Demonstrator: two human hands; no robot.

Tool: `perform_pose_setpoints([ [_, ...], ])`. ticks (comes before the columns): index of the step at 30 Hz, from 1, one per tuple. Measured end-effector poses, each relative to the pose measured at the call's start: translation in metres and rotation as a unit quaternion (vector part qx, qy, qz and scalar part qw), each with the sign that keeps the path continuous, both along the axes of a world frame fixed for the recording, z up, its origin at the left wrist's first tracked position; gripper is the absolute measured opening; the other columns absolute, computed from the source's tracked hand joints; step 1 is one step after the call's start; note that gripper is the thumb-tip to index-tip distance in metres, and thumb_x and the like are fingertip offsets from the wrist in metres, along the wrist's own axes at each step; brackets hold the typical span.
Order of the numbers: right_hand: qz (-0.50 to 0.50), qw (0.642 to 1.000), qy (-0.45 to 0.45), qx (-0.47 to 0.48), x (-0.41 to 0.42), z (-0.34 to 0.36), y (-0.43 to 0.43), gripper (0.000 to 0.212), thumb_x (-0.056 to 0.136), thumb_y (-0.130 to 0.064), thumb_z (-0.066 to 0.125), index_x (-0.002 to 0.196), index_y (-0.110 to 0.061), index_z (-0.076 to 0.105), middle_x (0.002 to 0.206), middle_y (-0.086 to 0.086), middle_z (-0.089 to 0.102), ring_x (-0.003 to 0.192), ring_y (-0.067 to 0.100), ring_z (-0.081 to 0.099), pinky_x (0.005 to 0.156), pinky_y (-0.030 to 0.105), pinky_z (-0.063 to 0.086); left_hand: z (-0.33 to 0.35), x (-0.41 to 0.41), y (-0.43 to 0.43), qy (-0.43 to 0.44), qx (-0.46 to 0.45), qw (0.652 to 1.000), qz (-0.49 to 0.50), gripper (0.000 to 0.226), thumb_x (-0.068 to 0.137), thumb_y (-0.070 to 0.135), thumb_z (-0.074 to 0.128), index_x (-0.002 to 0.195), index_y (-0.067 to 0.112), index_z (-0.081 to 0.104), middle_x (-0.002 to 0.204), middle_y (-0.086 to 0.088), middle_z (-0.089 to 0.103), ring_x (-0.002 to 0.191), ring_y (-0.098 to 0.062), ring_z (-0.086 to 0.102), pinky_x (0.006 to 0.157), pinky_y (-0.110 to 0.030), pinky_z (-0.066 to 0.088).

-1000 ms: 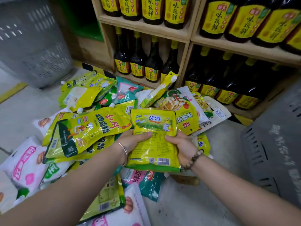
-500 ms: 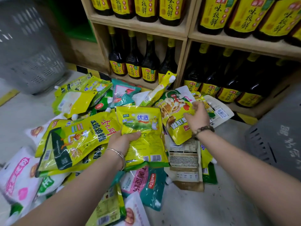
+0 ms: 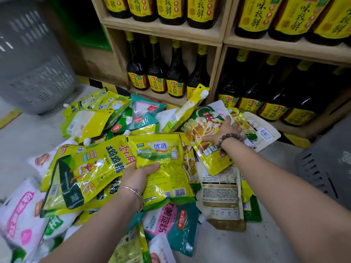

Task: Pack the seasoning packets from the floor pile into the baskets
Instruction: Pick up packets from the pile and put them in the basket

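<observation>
Your left hand (image 3: 139, 174) grips a yellow packet (image 3: 161, 164), your right hand (image 3: 225, 130) lies spread flat on a mushroom packet (image 3: 209, 154). Around your fingers, nearly the whole pile (image 3: 85, 168) awaits the baskets (image 3: 38, 73).

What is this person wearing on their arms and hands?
No sleeves or gloves show; the forearms are bare. The left hand has a thin silver bangle at its wrist. The right hand has a bracelet of round dark brown beads.

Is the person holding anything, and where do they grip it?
The left hand grips the yellow packet at its left edge, thumb on front. The right hand lies on the mushroom packet; a grip cannot be told.
</observation>
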State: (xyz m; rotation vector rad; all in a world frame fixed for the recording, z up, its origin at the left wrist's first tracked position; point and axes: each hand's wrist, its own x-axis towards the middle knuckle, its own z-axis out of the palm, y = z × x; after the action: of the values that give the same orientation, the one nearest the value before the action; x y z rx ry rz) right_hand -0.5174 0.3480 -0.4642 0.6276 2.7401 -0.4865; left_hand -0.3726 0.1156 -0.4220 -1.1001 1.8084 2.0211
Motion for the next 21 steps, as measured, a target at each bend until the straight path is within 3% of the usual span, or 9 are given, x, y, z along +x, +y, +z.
perform_pose_setpoints([
  [3, -0.027, 1.0, 0.004, 0.007, 0.0, 0.002, 0.003, 0.115, 0.055, -0.061, 0.079, 0.141, -0.01, 0.021, 0.142, 0.016, 0.038, 0.131, 0.034, 0.037, 0.104, 0.05, 0.029, 0.0, 0.002, -0.002, 0.006, -0.001, 1.0, 0.002, 0.076, 0.071, 0.008, 0.077, 0.137, 0.01, 0.039, 0.086, -0.004, 0.067, 0.075, -0.025, 0.066, 0.066, -0.037, 0.053],
  [5, -0.055, 0.998, 0.006, -0.032, 0.004, 0.002, 0.008, 0.077, 0.061, -0.056, 0.079, 0.113, -0.007, 0.049, 0.123, 0.015, 0.057, 0.111, 0.032, 0.055, 0.096, 0.045, 0.041, 0.003, 0.004, -0.002, 0.011, -0.002, 1.0, 0.015, 0.074, 0.072, 0.007, 0.076, 0.136, 0.014, 0.04, 0.08, -0.002, 0.066, 0.066, -0.022, 0.065, 0.058, -0.031, 0.05],
  [7, -0.04, 0.995, 0.04, -0.078, 0.013, 0.005, 0.012, 0.047, 0.066, -0.047, 0.079, 0.078, -0.011, 0.052, 0.103, 0.011, 0.065, 0.085, 0.027, 0.057, 0.075, 0.034, 0.047, 0.006, 0.005, -0.001, 0.008, -0.003, 1.0, 0.02, 0.084, 0.072, 0.01, 0.076, 0.143, 0.012, 0.031, 0.098, -0.009, 0.065, 0.075, -0.025, 0.063, 0.068, -0.035, 0.051],
  [8, -0.024, 0.993, 0.058, -0.102, 0.017, 0.006, 0.013, 0.041, 0.069, -0.041, 0.079, 0.077, -0.011, 0.053, 0.099, 0.01, 0.065, 0.081, 0.025, 0.055, 0.069, 0.031, 0.045, 0.007, 0.005, -0.001, 0.007, -0.005, 1.0, 0.018, 0.089, 0.071, 0.011, 0.077, 0.145, 0.011, 0.027, 0.107, -0.012, 0.062, 0.083, -0.027, 0.063, 0.076, -0.039, 0.051],
  [10, -0.023, 0.982, 0.081, -0.172, 0.025, 0.011, 0.016, 0.029, 0.073, -0.028, 0.078, 0.089, -0.009, 0.062, 0.1, 0.009, 0.066, 0.088, 0.025, 0.058, 0.074, 0.032, 0.048, 0.007, 0.006, -0.001, 0.015, -0.004, 1.0, 0.017, 0.092, 0.07, 0.011, 0.077, 0.146, 0.011, 0.025, 0.112, -0.013, 0.06, 0.093, -0.031, 0.062, 0.084, -0.044, 0.05],
  [12, -0.047, 0.96, 0.094, -0.261, 0.038, 0.017, 0.021, 0.023, 0.074, -0.017, 0.077, 0.093, -0.01, 0.065, 0.098, 0.005, 0.067, 0.095, 0.025, 0.061, 0.077, 0.033, 0.05, 0.008, 0.008, 0.0, 0.023, -0.001, 1.0, 0.016, 0.092, 0.07, 0.011, 0.078, 0.146, 0.011, 0.026, 0.113, -0.012, 0.061, 0.097, -0.032, 0.062, 0.085, -0.046, 0.051],
  [14, -0.047, 0.939, 0.112, -0.322, 0.053, 0.023, 0.028, 0.02, 0.075, -0.011, 0.076, 0.09, -0.014, 0.063, 0.091, -0.001, 0.066, 0.091, 0.021, 0.062, 0.066, 0.028, 0.047, 0.011, 0.008, 0.003, 0.026, 0.006, 0.999, 0.019, 0.093, 0.069, 0.014, 0.079, 0.146, 0.012, 0.026, 0.122, -0.013, 0.059, 0.104, -0.034, 0.06, 0.09, -0.05, 0.048],
  [18, -0.001, 0.922, 0.135, -0.364, 0.082, 0.04, 0.04, 0.033, 0.074, -0.01, 0.076, 0.098, -0.021, 0.057, 0.087, -0.016, 0.062, 0.078, -0.003, 0.056, 0.058, 0.015, 0.038, 0.02, 0.004, 0.012, 0.036, 0.047, 0.998, 0.03, 0.091, 0.071, 0.021, 0.078, 0.145, 0.012, 0.026, 0.125, -0.013, 0.057, 0.105, -0.031, 0.06, 0.088, -0.048, 0.05],
  [21, 0.006, 0.912, 0.151, -0.381, 0.096, 0.057, 0.048, 0.034, 0.072, -0.01, 0.078, 0.095, -0.025, 0.057, 0.087, -0.017, 0.064, 0.078, -0.003, 0.059, 0.058, 0.014, 0.042, 0.03, 0.0, 0.023, 0.063, 0.07, 0.995, 0.016, 0.094, 0.075, 0.025, 0.076, 0.148, 0.013, 0.018, 0.139, -0.011, 0.045, 0.107, -0.025, 0.054, 0.088, -0.039, 0.047],
])
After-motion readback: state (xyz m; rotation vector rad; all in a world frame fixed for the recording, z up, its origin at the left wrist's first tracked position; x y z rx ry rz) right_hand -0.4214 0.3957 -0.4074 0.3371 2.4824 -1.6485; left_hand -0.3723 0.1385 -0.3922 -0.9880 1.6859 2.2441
